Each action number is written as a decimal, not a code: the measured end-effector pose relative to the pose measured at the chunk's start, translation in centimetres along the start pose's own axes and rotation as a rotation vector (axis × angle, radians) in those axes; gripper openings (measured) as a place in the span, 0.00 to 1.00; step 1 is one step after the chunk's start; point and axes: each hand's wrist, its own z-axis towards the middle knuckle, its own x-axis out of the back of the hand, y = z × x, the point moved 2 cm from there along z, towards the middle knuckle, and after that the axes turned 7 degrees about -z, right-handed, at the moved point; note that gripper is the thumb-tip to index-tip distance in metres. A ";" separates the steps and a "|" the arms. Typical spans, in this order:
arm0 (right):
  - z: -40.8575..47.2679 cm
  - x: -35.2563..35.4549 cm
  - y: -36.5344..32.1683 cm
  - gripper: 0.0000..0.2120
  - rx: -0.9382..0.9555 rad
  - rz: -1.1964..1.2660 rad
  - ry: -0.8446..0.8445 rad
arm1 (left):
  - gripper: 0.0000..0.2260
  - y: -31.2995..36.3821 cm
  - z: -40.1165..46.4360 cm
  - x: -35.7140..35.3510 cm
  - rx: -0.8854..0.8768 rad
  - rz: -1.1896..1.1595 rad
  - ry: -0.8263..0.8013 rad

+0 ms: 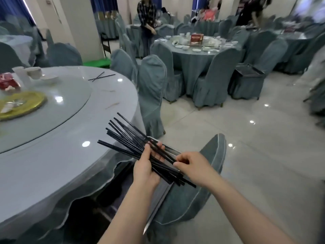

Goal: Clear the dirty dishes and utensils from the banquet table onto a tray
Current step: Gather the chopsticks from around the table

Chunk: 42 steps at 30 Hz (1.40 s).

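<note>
- Step in hand: gathering utensils. A fanned bundle of black chopsticks point(140, 148) is held off the edge of the round banquet table point(73, 155), above a tilted chair back point(198, 182).
- Left hand point(149, 166): palm up beneath the bundle, fingers curled round its middle, carrying the weight.
- Right hand point(191, 166): fingers and thumb pinch the near ends of the chopsticks, apparently squaring them into line.
- Tray: a thin metal edge point(158, 205) shows below the hands, lying against the chair; it may be the tray, but the view is too partial to be sure.
- Left on the table: a crossed pair of chopsticks point(101, 77) near the far rim, a small bowl point(34, 72) and a dish point(50, 78) beside it, a red packet point(8, 82), and a gold plate point(21, 104) on the glass turntable point(70, 95).
- Judgement of progress: most utensils appear collected; crockery and the last pair are not yet cleared.
- Next move calls for: closing the fan so no stick slips out, then setting the bundle down flat on the tray before reaching across for the crossed pair.
- Background: a second laid table point(197, 50) and people standing, well apart from the work.
</note>
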 end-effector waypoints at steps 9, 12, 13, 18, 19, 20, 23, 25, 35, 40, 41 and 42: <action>-5.9 9.4 12.0 0.07 -0.166 0.108 0.025 | 0.05 -15.7 -0.8 -6.0 0.087 0.100 -0.025; -5.2 11.6 15.3 0.06 -0.188 0.170 0.054 | 0.06 -18.5 0.6 -7.8 0.111 0.136 -0.023; -4.7 12.4 16.3 0.06 -0.192 0.190 0.067 | 0.07 -19.3 1.3 -8.5 0.110 0.146 -0.013; -1.1 16.4 23.0 0.05 -0.272 0.327 0.099 | 0.08 -22.8 6.3 -11.5 0.065 0.106 0.065; 0.0 17.3 24.5 0.05 -0.283 0.338 0.101 | 0.08 -23.7 7.7 -12.1 0.062 0.085 0.079; 1.2 18.4 26.1 0.05 -0.294 0.342 0.104 | 0.09 -24.7 9.2 -12.8 0.065 0.063 0.085; 5.5 22.3 30.3 0.05 -0.329 0.346 0.119 | 0.12 -28.2 14.0 -15.9 0.096 0.019 0.086; 8.4 25.2 32.6 0.04 -0.353 0.338 0.132 | 0.15 -30.3 16.9 -18.5 0.119 0.025 0.096; 21.7 38.0 41.3 0.05 -0.376 0.447 0.121 | 0.13 -36.6 29.2 -30.4 0.123 0.110 0.132; 33.1 43.9 44.5 0.06 -0.294 0.511 0.086 | 0.11 -37.6 37.3 -35.5 0.023 0.022 0.161; 35.7 44.9 44.8 0.06 -0.265 0.512 0.084 | 0.12 -37.5 38.7 -36.6 -0.014 0.006 0.160; 38.4 45.7 44.9 0.06 -0.237 0.510 0.071 | 0.12 -37.4 40.1 -37.5 -0.054 -0.012 0.165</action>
